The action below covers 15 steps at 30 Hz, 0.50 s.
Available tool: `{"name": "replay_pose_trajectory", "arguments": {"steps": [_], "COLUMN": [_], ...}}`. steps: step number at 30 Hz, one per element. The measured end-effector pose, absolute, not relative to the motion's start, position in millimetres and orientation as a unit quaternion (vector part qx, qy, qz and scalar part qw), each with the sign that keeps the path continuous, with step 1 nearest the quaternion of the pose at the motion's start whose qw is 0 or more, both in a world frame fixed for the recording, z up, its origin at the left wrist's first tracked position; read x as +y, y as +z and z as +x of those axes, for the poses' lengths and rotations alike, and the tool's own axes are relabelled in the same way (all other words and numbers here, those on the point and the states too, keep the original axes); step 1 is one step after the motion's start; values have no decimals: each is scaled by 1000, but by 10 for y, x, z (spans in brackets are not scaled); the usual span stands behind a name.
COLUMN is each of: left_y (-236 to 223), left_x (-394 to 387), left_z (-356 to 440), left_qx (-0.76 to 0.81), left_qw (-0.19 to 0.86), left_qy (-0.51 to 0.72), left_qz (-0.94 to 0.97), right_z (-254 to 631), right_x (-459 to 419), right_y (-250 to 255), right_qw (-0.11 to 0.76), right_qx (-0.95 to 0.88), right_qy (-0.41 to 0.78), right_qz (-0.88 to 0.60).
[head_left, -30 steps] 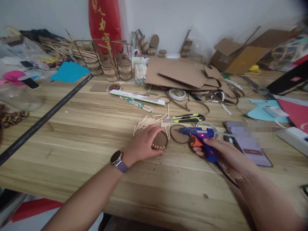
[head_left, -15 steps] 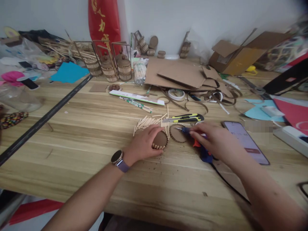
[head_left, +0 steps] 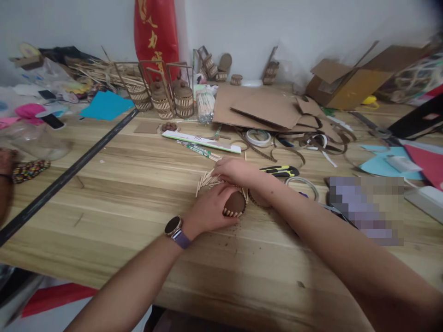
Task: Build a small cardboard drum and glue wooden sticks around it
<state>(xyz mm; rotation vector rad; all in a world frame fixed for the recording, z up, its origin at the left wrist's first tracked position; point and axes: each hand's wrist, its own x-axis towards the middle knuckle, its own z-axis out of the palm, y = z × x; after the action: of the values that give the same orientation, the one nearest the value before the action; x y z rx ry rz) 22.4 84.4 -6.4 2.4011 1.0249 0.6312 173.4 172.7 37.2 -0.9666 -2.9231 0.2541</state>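
My left hand [head_left: 211, 210] curls its thumb and fingers around a round brown cardboard disc [head_left: 235, 201] lying on the table. Short pale sticks stand along the near part of the disc's rim. Beyond it, my right hand [head_left: 233, 170] reaches over a loose pile of pale sticks [head_left: 205, 180]. Its fingertips are down among the sticks, and I cannot see whether they grip one. Under my right forearm, a thin dark ring [head_left: 255, 197] and a yellow-and-black utility knife [head_left: 285, 171] are partly covered. A small blue piece of the glue gun [head_left: 303, 195] shows past the forearm.
Small stick baskets with handles [head_left: 183, 99] stand at the back, left of cardboard sheets [head_left: 256, 103]. Tape rolls [head_left: 258, 137] and brown strips lie mid-table. A blurred phone [head_left: 360, 207] is at right. Another person's hand [head_left: 6, 163] shows at the left edge.
My right hand has let go of the glue gun and moved left to the stick pile, its forearm now crossing the ring and knife. My left hand stays around the disc.
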Motion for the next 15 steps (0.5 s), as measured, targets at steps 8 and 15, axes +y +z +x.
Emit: {"name": "replay_pose_trajectory", "arguments": {"steps": [8,15], "left_y": [-64,-77], "left_x": [833,832], "left_z": [224,215], "left_qx": [369,359], "left_qw": [245,241], "left_qy": [228,241], "left_qz": [867,869], "right_z": [1734,1992], "right_x": [1694,1532], "right_y": [412,478], "right_qw": [28,195], "right_qx": [-937,-883], "right_qy": [79,91], "right_qz": [-338,-418]}}
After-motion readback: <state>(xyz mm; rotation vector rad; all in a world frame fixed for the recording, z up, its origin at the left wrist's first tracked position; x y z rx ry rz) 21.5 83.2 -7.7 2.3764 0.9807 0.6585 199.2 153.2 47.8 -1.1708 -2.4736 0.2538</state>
